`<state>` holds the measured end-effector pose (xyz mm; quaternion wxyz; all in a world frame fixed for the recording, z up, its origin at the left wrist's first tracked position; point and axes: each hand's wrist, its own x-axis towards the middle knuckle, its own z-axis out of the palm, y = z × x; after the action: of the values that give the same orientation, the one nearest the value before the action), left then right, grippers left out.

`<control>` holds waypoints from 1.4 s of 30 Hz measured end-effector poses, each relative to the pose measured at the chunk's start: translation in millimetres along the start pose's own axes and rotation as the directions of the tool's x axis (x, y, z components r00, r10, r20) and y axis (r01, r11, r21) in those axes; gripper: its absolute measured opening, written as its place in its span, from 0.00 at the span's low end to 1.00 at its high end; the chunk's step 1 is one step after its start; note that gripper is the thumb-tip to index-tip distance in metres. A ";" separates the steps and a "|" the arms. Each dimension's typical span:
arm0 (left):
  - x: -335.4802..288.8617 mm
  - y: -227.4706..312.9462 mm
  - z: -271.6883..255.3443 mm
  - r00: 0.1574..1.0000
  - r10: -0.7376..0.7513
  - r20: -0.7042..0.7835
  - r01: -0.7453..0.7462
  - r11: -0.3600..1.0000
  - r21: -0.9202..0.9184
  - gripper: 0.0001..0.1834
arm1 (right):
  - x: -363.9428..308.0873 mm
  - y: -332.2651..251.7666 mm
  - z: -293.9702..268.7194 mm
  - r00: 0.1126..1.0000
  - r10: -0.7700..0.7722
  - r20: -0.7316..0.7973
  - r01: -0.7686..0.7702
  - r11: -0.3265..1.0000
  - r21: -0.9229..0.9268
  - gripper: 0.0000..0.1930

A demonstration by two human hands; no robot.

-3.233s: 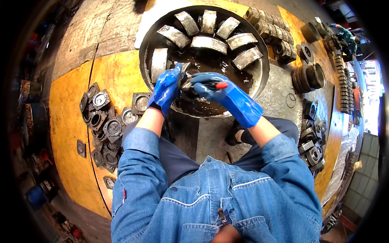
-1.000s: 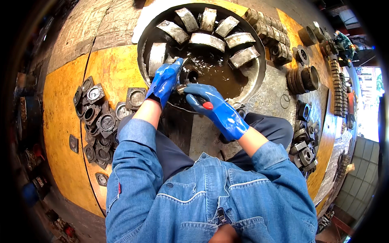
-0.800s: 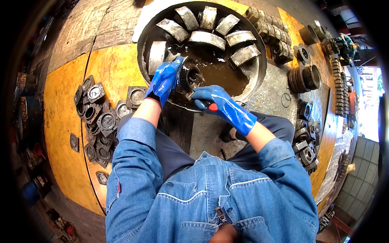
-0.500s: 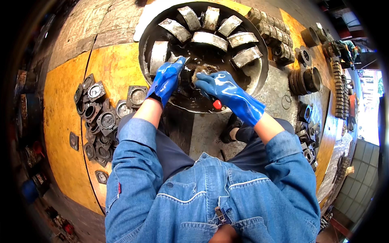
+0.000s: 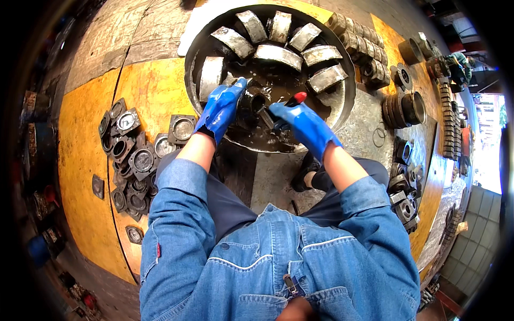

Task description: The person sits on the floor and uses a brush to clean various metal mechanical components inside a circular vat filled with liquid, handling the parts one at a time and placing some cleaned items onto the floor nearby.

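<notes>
Blue-gloved, clutching a red-ended tool (image 5: 300,98) in the right hand (image 5: 306,121), and gripping a dark part (image 5: 247,108) with the left hand (image 5: 221,104), at 7 o'clock in the pan (image 5: 349,95). Beside grey blocks (image 5: 280,28), from 9 to 3.

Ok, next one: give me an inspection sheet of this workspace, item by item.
Surface: stained yellow panels and a grey metal plate.
Job's things: dark cylindrical part over a round basin with dark liquid; curved metal blocks inside the basin; red-ended tool.
Clutter: flanged parts heaped at left; metal parts in rows at upper right.
Hands: gloved left hand grips the dark cylindrical part; gloved right hand holds the red-ended tool.
Cables: nothing seen.
Surroundings: another person, far upper right.
</notes>
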<state>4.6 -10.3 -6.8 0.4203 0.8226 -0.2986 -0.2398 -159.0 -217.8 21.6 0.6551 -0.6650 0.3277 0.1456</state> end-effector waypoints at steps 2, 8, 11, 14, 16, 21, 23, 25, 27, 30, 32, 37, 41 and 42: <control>0.1 -1.5 -1.0 0.997 0.074 -0.015 -0.073 0.997 0.033 0.24 | 1.8 10.6 -8.2 0.998 0.011 0.061 -0.032 0.929 0.369 0.18; 7.4 -9.0 5.0 0.997 0.080 -0.007 -0.080 0.995 0.059 0.28 | 45.6 30.8 -13.6 0.887 0.365 0.283 -0.354 0.143 0.924 0.12; 4.1 1.3 6.9 0.972 0.234 -0.037 -0.221 0.952 0.214 0.28 | 44.2 23.3 1.6 0.873 0.476 0.103 -0.265 0.287 0.920 0.12; 6.7 3.4 12.3 0.985 0.174 -0.011 -0.172 0.981 0.088 0.24 | 34.2 35.9 -8.7 0.986 0.166 0.023 -0.143 0.760 0.634 0.15; -5.2 -7.8 1.0 0.994 0.107 -0.023 -0.106 0.993 0.050 0.21 | -17.0 -22.8 10.2 0.999 -0.017 0.049 0.010 0.992 0.129 0.17; 15.4 39.8 14.3 0.974 -0.224 -0.009 0.224 0.974 0.019 0.29 | 1.4 -7.6 5.3 0.765 -0.633 0.117 0.398 0.321 -0.859 0.13; 22.7 40.1 18.0 0.957 -0.289 -0.031 0.291 0.955 0.055 0.41 | 10.6 -10.7 -4.9 0.871 -0.417 0.261 0.351 0.157 -0.923 0.12; 23.5 36.7 14.7 0.949 -0.315 -0.020 0.316 0.945 0.080 0.42 | 5.5 -2.1 2.2 0.853 -0.483 0.196 0.347 0.245 -0.906 0.10; 26.4 40.2 12.8 0.947 -0.321 0.007 0.319 0.942 0.103 0.42 | 1.5 19.3 3.8 0.768 -0.622 -0.155 0.433 0.682 -0.590 0.12; 31.8 53.4 14.0 0.945 -0.322 0.063 0.308 0.937 0.166 0.41 | -3.4 18.0 -11.6 0.919 -0.118 -0.376 0.185 0.972 0.148 0.21; 39.1 63.7 15.8 0.934 -0.348 0.085 0.318 0.914 0.251 0.40 | 2.9 25.2 -15.1 0.929 0.121 -0.351 0.073 0.868 0.492 0.25; 44.1 118.9 31.9 0.911 -0.335 0.239 0.329 0.942 0.068 0.38 | 17.2 24.8 4.9 0.946 0.111 -0.304 0.117 0.758 0.642 0.28; 61.6 72.9 71.1 0.915 -0.350 0.199 0.358 0.934 -0.008 0.30 | 14.2 35.3 9.5 0.960 0.168 -0.225 0.058 0.666 0.744 0.18; 62.4 69.8 81.7 0.900 -0.382 0.210 0.403 0.913 -0.067 0.26 | 14.0 40.0 8.0 0.959 0.171 -0.225 0.072 0.623 0.779 0.18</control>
<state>-24.4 -131.0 -0.9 0.3767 0.8146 -0.1524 -0.4138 -171.8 -210.5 -19.0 0.8214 -0.3190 0.4647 -0.0873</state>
